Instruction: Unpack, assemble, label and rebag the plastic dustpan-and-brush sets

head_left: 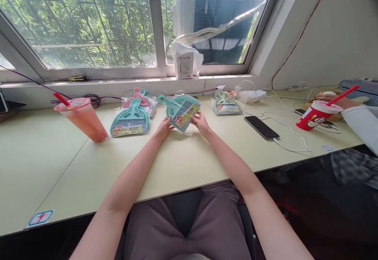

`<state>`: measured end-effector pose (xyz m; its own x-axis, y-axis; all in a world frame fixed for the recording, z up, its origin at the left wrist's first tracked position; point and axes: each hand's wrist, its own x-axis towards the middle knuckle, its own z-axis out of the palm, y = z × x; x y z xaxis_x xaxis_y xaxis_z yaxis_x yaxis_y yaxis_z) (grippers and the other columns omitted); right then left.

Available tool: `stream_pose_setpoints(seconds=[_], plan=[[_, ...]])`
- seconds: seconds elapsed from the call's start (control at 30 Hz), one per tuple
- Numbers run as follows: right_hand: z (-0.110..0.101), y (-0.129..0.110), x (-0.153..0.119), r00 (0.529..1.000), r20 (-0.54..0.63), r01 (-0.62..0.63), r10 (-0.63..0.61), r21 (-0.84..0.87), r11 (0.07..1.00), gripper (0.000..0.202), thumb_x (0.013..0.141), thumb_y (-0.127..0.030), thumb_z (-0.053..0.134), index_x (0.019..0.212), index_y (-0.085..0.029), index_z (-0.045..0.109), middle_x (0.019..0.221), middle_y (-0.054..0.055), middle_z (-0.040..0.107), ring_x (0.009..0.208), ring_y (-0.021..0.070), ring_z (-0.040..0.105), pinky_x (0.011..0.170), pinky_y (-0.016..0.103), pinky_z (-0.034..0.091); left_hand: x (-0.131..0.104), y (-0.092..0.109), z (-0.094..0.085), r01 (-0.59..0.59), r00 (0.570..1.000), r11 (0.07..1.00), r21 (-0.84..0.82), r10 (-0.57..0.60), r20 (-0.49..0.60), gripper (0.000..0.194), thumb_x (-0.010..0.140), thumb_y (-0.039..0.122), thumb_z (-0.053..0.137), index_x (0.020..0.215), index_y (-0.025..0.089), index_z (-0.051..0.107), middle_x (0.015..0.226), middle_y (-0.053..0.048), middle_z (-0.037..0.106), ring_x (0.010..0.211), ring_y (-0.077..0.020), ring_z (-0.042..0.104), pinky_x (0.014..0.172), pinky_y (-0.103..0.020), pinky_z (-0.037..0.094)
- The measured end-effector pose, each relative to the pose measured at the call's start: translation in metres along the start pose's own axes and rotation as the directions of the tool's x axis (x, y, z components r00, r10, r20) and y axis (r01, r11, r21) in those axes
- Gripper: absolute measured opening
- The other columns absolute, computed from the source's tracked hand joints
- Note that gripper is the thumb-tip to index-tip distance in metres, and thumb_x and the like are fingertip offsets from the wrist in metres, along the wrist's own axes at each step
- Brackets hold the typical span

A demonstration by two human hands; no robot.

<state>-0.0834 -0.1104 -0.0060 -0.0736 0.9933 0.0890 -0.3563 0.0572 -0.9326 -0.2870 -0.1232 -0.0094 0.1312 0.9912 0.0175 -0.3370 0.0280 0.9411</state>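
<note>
Two hands' fingers gripping teal dustpan set [183, 112], pink drink cup [84, 119] left, phone [261, 127] right

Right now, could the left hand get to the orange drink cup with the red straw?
Probably yes. The left hand grips the wrapped teal dustpan and brush set, and only bare pale green table lies in front of the orange drink cup, beside another teal set.

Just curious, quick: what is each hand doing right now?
Left hand: closed on the left edge of the teal dustpan-and-brush set.
Right hand: gripping the same set's right edge.
</note>
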Motion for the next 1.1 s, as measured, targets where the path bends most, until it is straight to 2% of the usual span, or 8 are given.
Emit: stream_pose_setpoints(seconds=[0.1, 0.27, 0.47, 0.57, 0.67, 0.83, 0.97, 1.1], plan=[[-0.001, -0.001, 0.001, 0.999, 0.033, -0.011, 0.010, 0.015, 1.000, 0.016, 0.089, -0.029, 0.064, 0.095, -0.023, 0.049, 0.091, 0.000, 0.071, 0.085, 0.0133, 0.071, 0.096, 0.036, 0.056, -0.001, 0.001, -0.003, -0.040, 0.999, 0.999, 0.013, 0.040, 0.027, 0.048, 0.078, 0.054, 0.071, 0.113, 0.023, 0.061, 0.113, -0.006, 0.070, 0.102, -0.0206, 0.065, 0.090, -0.036, 0.050], [-0.007, -0.003, 0.002, 1.000, -0.021, 0.022, -0.023, -0.058, 0.998, 0.017, 0.087, -0.029, 0.065, 0.097, -0.022, 0.054, 0.092, 0.000, 0.072, 0.080, 0.0134, 0.070, 0.093, 0.037, 0.058, -0.003, 0.001, -0.007, -0.011, 0.987, 0.998, 0.055, 0.002, 0.161, 0.055, 0.072, 0.057, 0.076, 0.111, 0.019, 0.064, 0.114, -0.009, 0.070, 0.104, -0.0230, 0.065, 0.093, -0.036, 0.049], [-0.007, -0.007, -0.001, 0.999, -0.027, 0.038, -0.040, -0.089, 0.995, 0.023, 0.084, -0.033, 0.068, 0.099, -0.023, 0.055, 0.092, 0.000, 0.072, 0.083, 0.0149, 0.070, 0.090, 0.037, 0.058, 0.000, -0.001, -0.010, -0.024, 0.987, 0.999, 0.045, 0.017, 0.161, 0.062, 0.071, 0.064, 0.073, 0.113, 0.019, 0.065, 0.112, -0.010, 0.072, 0.101, -0.0224, 0.067, 0.092, -0.035, 0.050], [-0.005, -0.007, -0.003, 0.998, -0.044, 0.041, -0.044, -0.063, 0.997, 0.024, 0.081, -0.030, 0.072, 0.099, -0.023, 0.056, 0.090, 0.000, 0.073, 0.084, 0.0153, 0.070, 0.091, 0.037, 0.058, 0.004, -0.003, -0.010, -0.015, 0.994, 1.000, 0.009, 0.014, 0.105, 0.060, 0.075, 0.068, 0.067, 0.107, 0.018, 0.067, 0.105, -0.010, 0.073, 0.094, -0.0203, 0.069, 0.086, -0.031, 0.053], [-0.004, -0.010, -0.005, 0.998, -0.054, 0.027, -0.030, -0.055, 0.998, 0.025, 0.080, -0.028, 0.075, 0.097, -0.022, 0.058, 0.088, 0.000, 0.073, 0.080, 0.0155, 0.070, 0.090, 0.040, 0.059, 0.009, -0.001, -0.012, 0.014, 0.999, 0.999, -0.037, -0.015, -0.028, 0.054, 0.083, 0.066, 0.059, 0.106, 0.018, 0.067, 0.096, -0.009, 0.073, 0.082, -0.0165, 0.069, 0.076, -0.026, 0.054], [0.000, -0.022, -0.012, 1.000, 0.017, 0.009, -0.007, -0.131, 0.991, 0.028, 0.075, -0.028, 0.079, 0.096, -0.021, 0.061, 0.084, 0.002, 0.074, 0.077, 0.0178, 0.070, 0.086, 0.042, 0.060, 0.010, 0.008, -0.018, -0.019, 0.965, 0.994, -0.107, -0.010, -0.262, 0.044, 0.096, 0.054, 0.046, 0.119, 0.021, 0.062, 0.091, -0.006, 0.073, 0.063, -0.0108, 0.064, 0.062, -0.022, 0.050], [0.004, -0.027, -0.015, 1.000, 0.023, 0.021, -0.018, -0.152, 0.988, 0.034, 0.073, -0.032, 0.081, 0.099, -0.020, 0.062, 0.085, 0.004, 0.074, 0.077, 0.0190, 0.071, 0.082, 0.040, 0.060, 0.009, 0.010, -0.017, -0.033, 0.948, 0.997, -0.074, 0.007, -0.319, 0.052, 0.097, 0.058, 0.040, 0.129, 0.021, 0.056, 0.104, -0.008, 0.072, 0.067, -0.0117, 0.067, 0.061, -0.022, 0.051], [-0.005, -0.034, -0.014, 1.000, 0.021, 0.021, -0.017, -0.210, 0.977, 0.038, 0.074, -0.036, 0.080, 0.103, -0.020, 0.062, 0.087, 0.004, 0.074, 0.077, 0.0186, 0.071, 0.078, 0.037, 0.060, 0.007, 0.012, -0.014, -0.026, 0.952, 1.000, -0.018, 0.020, -0.305, 0.067, 0.089, 0.069, 0.045, 0.134, 0.019, 0.053, 0.118, -0.014, 0.068, 0.087, -0.0196, 0.070, 0.068, -0.028, 0.055]])
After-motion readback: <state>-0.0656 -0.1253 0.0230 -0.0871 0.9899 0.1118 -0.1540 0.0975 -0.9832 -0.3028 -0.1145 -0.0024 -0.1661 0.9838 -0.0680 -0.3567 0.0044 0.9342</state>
